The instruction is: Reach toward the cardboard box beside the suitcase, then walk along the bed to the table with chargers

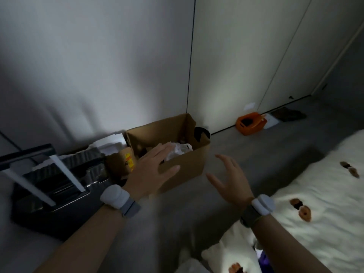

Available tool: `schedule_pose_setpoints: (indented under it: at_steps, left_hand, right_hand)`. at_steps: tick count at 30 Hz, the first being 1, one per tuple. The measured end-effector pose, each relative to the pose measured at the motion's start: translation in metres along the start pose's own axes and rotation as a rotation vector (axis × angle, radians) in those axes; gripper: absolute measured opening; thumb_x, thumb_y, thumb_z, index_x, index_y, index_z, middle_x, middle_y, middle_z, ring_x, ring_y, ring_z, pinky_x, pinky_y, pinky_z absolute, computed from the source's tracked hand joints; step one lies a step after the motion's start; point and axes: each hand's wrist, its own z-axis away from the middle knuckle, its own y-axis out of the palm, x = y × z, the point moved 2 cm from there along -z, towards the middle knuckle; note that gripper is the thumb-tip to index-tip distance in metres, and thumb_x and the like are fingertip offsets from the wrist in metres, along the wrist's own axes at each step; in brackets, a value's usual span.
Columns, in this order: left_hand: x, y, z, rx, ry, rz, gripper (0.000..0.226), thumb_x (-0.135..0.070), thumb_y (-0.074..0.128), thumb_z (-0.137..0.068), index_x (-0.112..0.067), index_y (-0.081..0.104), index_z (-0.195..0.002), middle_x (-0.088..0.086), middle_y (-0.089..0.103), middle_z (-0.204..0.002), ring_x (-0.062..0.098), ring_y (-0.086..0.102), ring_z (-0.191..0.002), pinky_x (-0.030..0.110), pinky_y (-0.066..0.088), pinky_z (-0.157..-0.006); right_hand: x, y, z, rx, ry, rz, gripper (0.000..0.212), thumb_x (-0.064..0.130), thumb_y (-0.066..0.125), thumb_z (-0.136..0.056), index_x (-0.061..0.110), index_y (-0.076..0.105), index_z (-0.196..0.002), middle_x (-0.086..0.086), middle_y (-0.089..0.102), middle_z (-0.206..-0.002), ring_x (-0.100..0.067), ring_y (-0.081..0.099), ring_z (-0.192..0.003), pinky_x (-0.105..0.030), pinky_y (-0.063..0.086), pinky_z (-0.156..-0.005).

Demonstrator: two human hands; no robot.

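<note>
At the far left a dark suitcase [59,186] lies on the floor [246,154], its pale telescopic handle raised towards the camera. Just beside it, against the white wall, stands an open cardboard box [185,166] with crumpled white plastic [177,151] inside. The left hand [151,172] hovers over the box's near rim — fingers straight and together, holding nothing; whether it touches the cardboard I cannot tell. The right hand [228,180] is near the box's right corner but apart from it, fingers spread and relaxed, empty. Both wrists wear white bands. Further right an orange container [251,123] sits by the cupboard doors, and a white patterned duvet [315,194] covers the bed at the right edge.
</note>
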Motion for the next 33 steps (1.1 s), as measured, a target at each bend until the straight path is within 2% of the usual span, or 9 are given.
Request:
schedule_pose_setpoints:
  at_steps: [6, 9, 12, 17, 19, 21, 23, 28, 33]
  left_hand:
    - [0.016, 0.042, -0.120, 0.100, 0.110, -0.014, 0.075, -0.069, 0.043, -0.086, -0.031, 0.037, -0.150, -0.009, 0.034, -0.158, -0.001, 0.018, -0.142, 0.020, 0.018, -0.114]
    - [0.009, 0.063, -0.200, 0.167, 0.169, -0.018, 0.075, -0.072, 0.040, -0.086, -0.033, 0.034, -0.150, -0.010, 0.032, -0.159, 0.003, 0.019, -0.145, 0.031, 0.023, -0.117]
    - [-0.010, 0.081, -0.274, 0.194, 0.226, 0.012, 0.072, -0.073, 0.041, -0.087, -0.039, 0.033, -0.150, -0.018, 0.030, -0.156, 0.002, 0.021, -0.144, 0.031, 0.021, -0.117]
    - [-0.035, 0.127, -0.358, 0.263, 0.315, 0.062, 0.070, -0.072, 0.043, -0.088, -0.038, 0.037, -0.148, -0.012, 0.039, -0.154, 0.008, 0.031, -0.143, 0.041, 0.031, -0.116]
    - [-0.049, 0.157, -0.399, 0.333, 0.362, 0.113, 0.068, -0.068, 0.046, -0.089, -0.038, 0.034, -0.150, -0.012, 0.033, -0.158, 0.006, 0.021, -0.147, 0.030, 0.020, -0.119]
    - [-0.056, 0.177, -0.425, 0.353, 0.413, 0.118, 0.066, -0.063, 0.049, -0.091, -0.039, 0.032, -0.150, -0.015, 0.029, -0.159, -0.001, 0.015, -0.147, 0.009, 0.006, -0.111]
    - [-0.067, 0.208, -0.470, 0.422, 0.465, 0.142, 0.067, -0.062, 0.050, -0.092, -0.038, 0.031, -0.151, -0.014, 0.029, -0.159, 0.000, 0.016, -0.147, 0.003, 0.002, -0.106]
    - [-0.093, 0.258, -0.574, 0.456, 0.553, 0.209, 0.068, -0.065, 0.050, -0.088, -0.040, 0.033, -0.149, -0.017, 0.029, -0.156, 0.001, 0.021, -0.145, 0.022, 0.016, -0.115]
    - [-0.133, 0.289, -0.685, 0.515, 0.638, 0.242, 0.067, -0.066, 0.049, -0.089, -0.045, 0.029, -0.149, -0.027, 0.022, -0.151, -0.003, 0.016, -0.143, 0.027, 0.018, -0.115]
  right_hand:
    - [-0.059, 0.001, -0.072, -0.089, 0.073, -0.033, 0.063, 0.051, 0.062, -0.089, 0.023, 0.044, -0.142, -0.002, 0.050, -0.140, -0.018, 0.050, -0.123, -0.026, 0.036, -0.099]
    - [-0.094, -0.011, -0.121, -0.137, 0.137, -0.046, 0.061, 0.047, 0.064, -0.090, 0.023, 0.044, -0.143, -0.002, 0.050, -0.142, -0.019, 0.048, -0.127, -0.028, 0.037, -0.102]
    - [-0.125, -0.035, -0.166, -0.185, 0.185, -0.042, 0.061, 0.043, 0.066, -0.089, 0.022, 0.045, -0.142, -0.002, 0.051, -0.142, -0.020, 0.047, -0.128, -0.035, 0.039, -0.107]
    - [-0.170, -0.068, -0.209, -0.237, 0.312, 0.021, 0.065, 0.047, 0.066, -0.086, 0.029, 0.041, -0.143, 0.000, 0.047, -0.145, -0.018, 0.043, -0.132, -0.026, 0.033, -0.105]
    - [-0.201, -0.083, -0.225, -0.276, 0.390, 0.054, 0.067, 0.052, 0.064, -0.084, 0.032, 0.039, -0.143, 0.002, 0.046, -0.145, -0.016, 0.044, -0.131, -0.026, 0.034, -0.103]
    - [-0.218, -0.091, -0.234, -0.298, 0.419, 0.069, 0.067, 0.057, 0.060, -0.083, 0.033, 0.040, -0.142, 0.002, 0.048, -0.143, -0.017, 0.046, -0.129, -0.034, 0.040, -0.106]
    - [-0.249, -0.101, -0.253, -0.355, 0.499, 0.065, 0.067, 0.055, 0.062, -0.083, 0.032, 0.040, -0.142, 0.001, 0.048, -0.142, -0.017, 0.046, -0.129, -0.040, 0.042, -0.107]
    - [-0.304, -0.135, -0.310, -0.443, 0.609, 0.137, 0.064, 0.051, 0.065, -0.085, 0.032, 0.041, -0.141, 0.001, 0.046, -0.145, -0.018, 0.044, -0.132, -0.040, 0.042, -0.107]
    - [-0.350, -0.191, -0.380, -0.541, 0.666, 0.171, 0.064, 0.052, 0.064, -0.085, 0.028, 0.045, -0.141, -0.001, 0.050, -0.143, -0.019, 0.046, -0.132, -0.041, 0.042, -0.107]
